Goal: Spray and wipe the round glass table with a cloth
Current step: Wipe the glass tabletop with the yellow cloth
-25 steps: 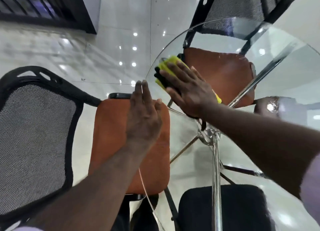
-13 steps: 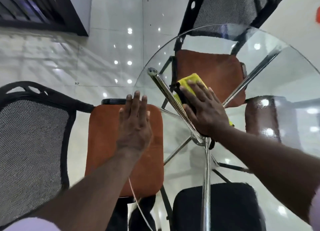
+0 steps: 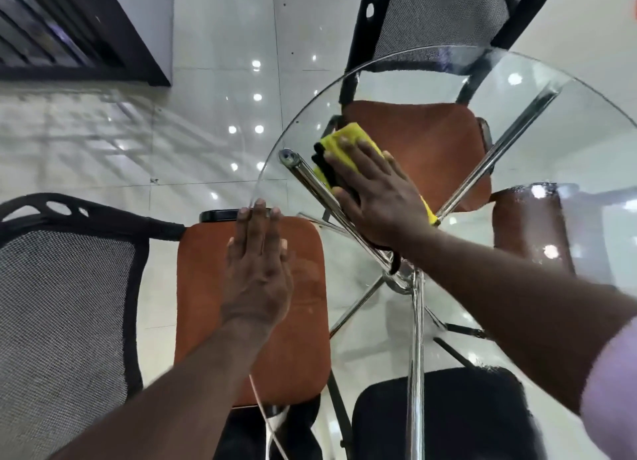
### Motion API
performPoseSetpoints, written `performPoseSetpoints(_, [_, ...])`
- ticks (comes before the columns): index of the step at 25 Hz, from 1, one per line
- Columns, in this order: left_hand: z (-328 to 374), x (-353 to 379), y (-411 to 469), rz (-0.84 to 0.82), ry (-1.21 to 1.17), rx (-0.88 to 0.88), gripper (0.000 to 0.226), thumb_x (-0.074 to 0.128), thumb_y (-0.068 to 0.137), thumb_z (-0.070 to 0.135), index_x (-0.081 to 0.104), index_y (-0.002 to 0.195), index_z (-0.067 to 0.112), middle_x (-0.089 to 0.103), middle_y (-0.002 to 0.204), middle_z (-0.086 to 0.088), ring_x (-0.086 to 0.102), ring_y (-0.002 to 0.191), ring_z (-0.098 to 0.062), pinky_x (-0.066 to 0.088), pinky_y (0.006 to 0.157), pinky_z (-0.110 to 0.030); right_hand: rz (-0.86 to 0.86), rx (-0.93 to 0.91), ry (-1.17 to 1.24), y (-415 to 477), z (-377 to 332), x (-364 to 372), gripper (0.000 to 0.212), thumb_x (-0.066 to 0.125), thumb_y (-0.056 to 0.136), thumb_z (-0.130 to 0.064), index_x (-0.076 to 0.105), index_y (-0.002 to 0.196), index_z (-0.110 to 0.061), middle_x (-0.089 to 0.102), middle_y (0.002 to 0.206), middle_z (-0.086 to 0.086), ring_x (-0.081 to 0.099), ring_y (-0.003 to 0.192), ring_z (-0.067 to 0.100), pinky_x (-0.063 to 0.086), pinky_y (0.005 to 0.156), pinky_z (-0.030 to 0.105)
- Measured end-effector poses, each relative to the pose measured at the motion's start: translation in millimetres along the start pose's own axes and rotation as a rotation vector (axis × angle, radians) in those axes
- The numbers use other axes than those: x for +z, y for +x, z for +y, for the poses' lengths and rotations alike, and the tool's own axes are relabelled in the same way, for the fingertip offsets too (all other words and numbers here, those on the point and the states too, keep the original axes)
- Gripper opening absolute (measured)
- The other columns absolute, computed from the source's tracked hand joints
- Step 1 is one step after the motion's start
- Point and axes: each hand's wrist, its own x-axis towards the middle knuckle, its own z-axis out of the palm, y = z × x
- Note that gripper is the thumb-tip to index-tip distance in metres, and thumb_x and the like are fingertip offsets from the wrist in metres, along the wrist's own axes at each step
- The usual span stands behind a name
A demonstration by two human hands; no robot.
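Observation:
The round glass table [image 3: 565,156] fills the right half of the head view, its chrome legs [image 3: 417,339] showing through the top. My right hand [image 3: 377,197] lies flat on a folded yellow cloth with a black underside [image 3: 339,142], pressing it on the glass left of the table's middle. My left hand [image 3: 256,273] rests palm down with fingers together at the table's left rim, its fingertips at the edge. No spray bottle is in view.
Mesh-backed chairs with orange seats stand around the table: one at the left [image 3: 206,287], one at the far side [image 3: 431,142], one at the right [image 3: 531,225]. A black seat [image 3: 465,411] sits under the near edge. Glossy tiled floor [image 3: 138,142] lies to the left.
My right hand slid the cloth from the left rim towards the middle, then a little back to the left. My left hand stayed flat at the left rim.

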Motion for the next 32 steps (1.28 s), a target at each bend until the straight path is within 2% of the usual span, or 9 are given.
performPoseSetpoints(3, [0, 4, 1, 0.017, -0.024, 0.0, 0.054, 0.035, 0.112, 0.023, 0.026, 0.164, 0.011, 0.017, 0.174, -0.01, 0.009, 0.162, -0.03, 0.024, 0.127, -0.05, -0.05, -0.192, -0.055, 46, 42, -9, 0.06, 0.034, 0.114, -0.057, 0.02, 0.171, -0.044, 0.014, 0.182, -0.01, 0.009, 0.169, 0.016, 0.012, 0.135, 0.046])
performPoseSetpoints(6, [-4, 11, 1, 0.047, -0.022, 0.031, 0.053, 0.035, 0.112, 0.022, 0.028, 0.163, 0.009, 0.02, 0.173, -0.013, 0.014, 0.161, -0.033, 0.031, 0.124, -0.057, 0.09, 0.095, -0.053, 116, 63, -10, 0.061, 0.032, 0.111, -0.056, 0.025, 0.17, -0.043, 0.023, 0.18, -0.005, 0.018, 0.167, 0.019, 0.024, 0.133, 0.052])
performPoseSetpoints(8, [-4, 9, 1, 0.036, -0.011, 0.014, 0.053, 0.031, 0.113, 0.025, 0.026, 0.164, 0.011, 0.018, 0.173, -0.012, 0.013, 0.162, -0.033, 0.032, 0.123, -0.058, 0.122, 0.26, -0.022, 131, 52, -8, 0.062, 0.03, 0.11, -0.056, 0.026, 0.17, -0.042, 0.022, 0.18, -0.004, 0.018, 0.167, 0.022, 0.023, 0.132, 0.055])
performPoseSetpoints(13, [1, 1, 2, 0.02, 0.011, 0.005, 0.053, 0.03, 0.112, 0.026, 0.029, 0.163, 0.01, 0.023, 0.172, -0.013, 0.015, 0.161, -0.033, 0.031, 0.124, -0.055, 0.016, -0.117, -0.062, 109, 11, -8, 0.061, 0.03, 0.107, -0.062, 0.036, 0.165, -0.043, 0.036, 0.174, -0.009, 0.025, 0.165, 0.017, 0.017, 0.134, 0.052])
performPoseSetpoints(17, [-1, 4, 0, 0.043, 0.0, 0.036, 0.053, 0.037, 0.111, 0.022, 0.03, 0.162, 0.008, 0.022, 0.172, -0.014, 0.017, 0.161, -0.033, 0.03, 0.126, -0.053, -0.019, 0.24, -0.175, 192, 53, -39, 0.074, 0.025, 0.097, -0.066, 0.066, 0.142, -0.024, 0.063, 0.149, 0.009, 0.049, 0.147, 0.031, 0.018, 0.131, 0.062])
performPoseSetpoints(20, [-4, 9, 0, 0.058, 0.007, 0.032, 0.055, 0.04, 0.109, 0.023, 0.031, 0.162, 0.009, 0.021, 0.173, -0.011, 0.017, 0.161, -0.032, 0.035, 0.122, -0.056, -0.177, 0.425, -0.19, 231, 82, -55, 0.085, 0.032, 0.088, -0.072, 0.068, 0.136, -0.013, 0.066, 0.141, 0.021, 0.059, 0.135, 0.04, 0.04, 0.118, 0.055])
performPoseSetpoints(25, [-3, 6, 0, 0.026, 0.031, 0.015, 0.059, 0.041, 0.108, 0.025, 0.026, 0.164, 0.013, 0.014, 0.175, -0.008, 0.013, 0.162, -0.033, 0.038, 0.119, -0.06, -0.236, 0.15, -0.269, 226, 33, -46, 0.075, 0.043, 0.095, -0.076, 0.07, 0.128, -0.014, 0.067, 0.138, 0.024, 0.064, 0.129, 0.042, 0.048, 0.103, 0.047])
performPoseSetpoints(29, [-2, 4, -1, 0.006, 0.02, 0.023, 0.058, 0.035, 0.109, 0.027, 0.024, 0.165, 0.013, 0.011, 0.175, -0.007, 0.011, 0.162, -0.03, 0.033, 0.123, -0.056, -0.243, -0.056, -0.284, 202, -23, -40, 0.057, 0.046, 0.092, -0.077, 0.06, 0.084, -0.023, 0.074, 0.12, 0.014, 0.068, 0.111, 0.036, 0.041, 0.083, 0.041])
performPoseSetpoints(32, [-4, 6, -1, 0.008, 0.008, 0.023, 0.056, 0.034, 0.11, 0.026, 0.027, 0.164, 0.012, 0.015, 0.174, -0.01, 0.013, 0.162, -0.032, 0.029, 0.125, -0.054, -0.198, -0.198, -0.233, 168, -70, -20, 0.058, 0.047, 0.091, -0.075, 0.068, 0.083, -0.021, 0.075, 0.103, 0.009, 0.069, 0.101, 0.032, 0.037, 0.076, 0.037])
